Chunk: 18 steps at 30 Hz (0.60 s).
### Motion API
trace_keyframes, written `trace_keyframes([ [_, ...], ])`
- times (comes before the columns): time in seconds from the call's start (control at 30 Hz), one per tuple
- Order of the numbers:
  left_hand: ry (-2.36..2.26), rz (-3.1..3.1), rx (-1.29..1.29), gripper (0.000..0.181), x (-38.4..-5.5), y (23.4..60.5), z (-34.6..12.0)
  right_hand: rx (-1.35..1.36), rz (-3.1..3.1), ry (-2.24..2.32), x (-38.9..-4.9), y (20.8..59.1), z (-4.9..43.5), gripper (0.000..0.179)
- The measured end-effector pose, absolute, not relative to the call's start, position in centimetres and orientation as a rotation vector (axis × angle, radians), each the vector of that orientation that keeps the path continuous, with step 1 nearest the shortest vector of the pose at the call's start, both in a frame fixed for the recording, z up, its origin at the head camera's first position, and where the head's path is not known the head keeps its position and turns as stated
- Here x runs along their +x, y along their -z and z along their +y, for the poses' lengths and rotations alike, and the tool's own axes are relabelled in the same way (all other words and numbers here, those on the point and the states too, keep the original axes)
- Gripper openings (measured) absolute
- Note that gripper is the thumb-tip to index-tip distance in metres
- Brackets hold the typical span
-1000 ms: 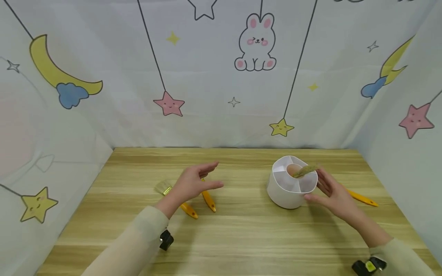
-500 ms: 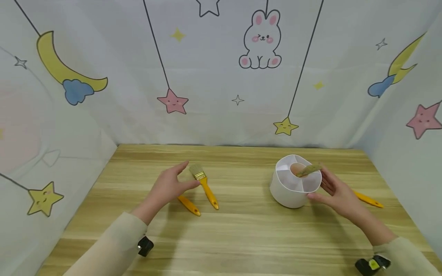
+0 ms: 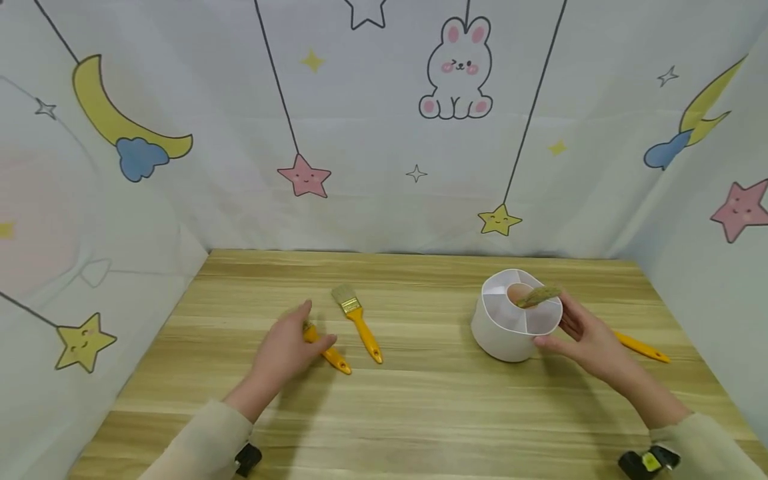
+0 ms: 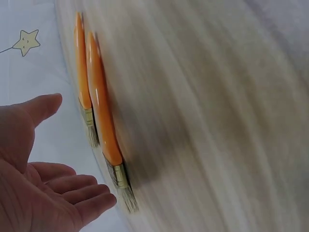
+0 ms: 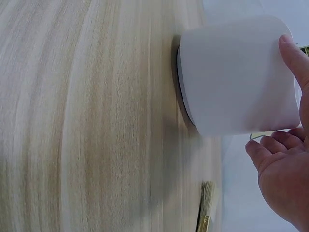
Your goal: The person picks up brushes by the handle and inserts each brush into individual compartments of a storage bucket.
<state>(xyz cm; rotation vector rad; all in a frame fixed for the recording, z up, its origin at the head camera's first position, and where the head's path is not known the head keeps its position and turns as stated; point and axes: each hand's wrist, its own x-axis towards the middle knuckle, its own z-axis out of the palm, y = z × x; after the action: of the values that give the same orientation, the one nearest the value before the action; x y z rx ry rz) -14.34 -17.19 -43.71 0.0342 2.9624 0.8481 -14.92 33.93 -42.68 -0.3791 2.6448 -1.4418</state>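
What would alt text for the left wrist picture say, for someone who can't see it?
A left hand, thumb spread wide, close to two orange-handled paintbrushes lying on a wooden table. Behind is a pale sheet printed with a yellow star.

The table (wood-grained, streaked light and dark) bears a white pot towards its right side. Left of centre lie an outer brush and, just beside it, an inner brush. Right of the pot lies a third brush, partly hidden.
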Motion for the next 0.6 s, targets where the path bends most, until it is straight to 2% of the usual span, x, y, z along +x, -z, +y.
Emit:
trace_keyframes([
  [0.3, -0.712, 3.078, 0.031, 0.085, -13.3, 44.8, -16.7, -0.414, 2.656, 1.460, -14.9, 42.9, 34.1, 0.099],
  [0.6, -0.646, 3.117, 0.067, 0.079, -13.1, 45.8, -16.7, -0.379, 2.637, 1.467, -14.9, 42.9, 34.0, 0.101],
])
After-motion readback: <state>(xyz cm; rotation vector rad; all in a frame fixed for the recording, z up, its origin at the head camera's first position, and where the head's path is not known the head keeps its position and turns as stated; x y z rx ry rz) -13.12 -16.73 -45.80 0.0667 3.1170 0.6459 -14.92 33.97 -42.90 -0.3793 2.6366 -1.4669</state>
